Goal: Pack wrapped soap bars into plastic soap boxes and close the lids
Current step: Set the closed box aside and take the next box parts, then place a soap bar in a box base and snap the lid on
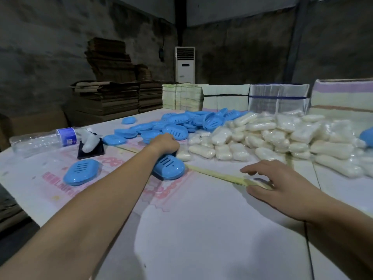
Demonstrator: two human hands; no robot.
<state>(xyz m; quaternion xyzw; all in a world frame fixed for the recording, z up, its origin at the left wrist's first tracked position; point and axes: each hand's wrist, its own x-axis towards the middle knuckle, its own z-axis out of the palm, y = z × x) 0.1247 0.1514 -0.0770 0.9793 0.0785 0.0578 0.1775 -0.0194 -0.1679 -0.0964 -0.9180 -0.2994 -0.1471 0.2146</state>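
My left hand (166,143) reaches forward and grips the far end of a blue plastic soap box (169,167) lying closed on the table. A second closed blue box (81,172) lies to its left. Beyond my left hand spreads a heap of blue soap box halves (181,123). To the right lies a big pile of white wrapped soap bars (272,138). My right hand (276,183) hovers just above the table with its fingers spread and relaxed, holding nothing, short of the soap pile.
A lying plastic water bottle (44,138) and a small dark stand with a white object (90,145) sit at the left. Stacked white packs and wrapped bundles (278,100) line the table's far edge. Flattened cartons (113,98) stand behind. A yellowish tape strip (218,175) crosses the table.
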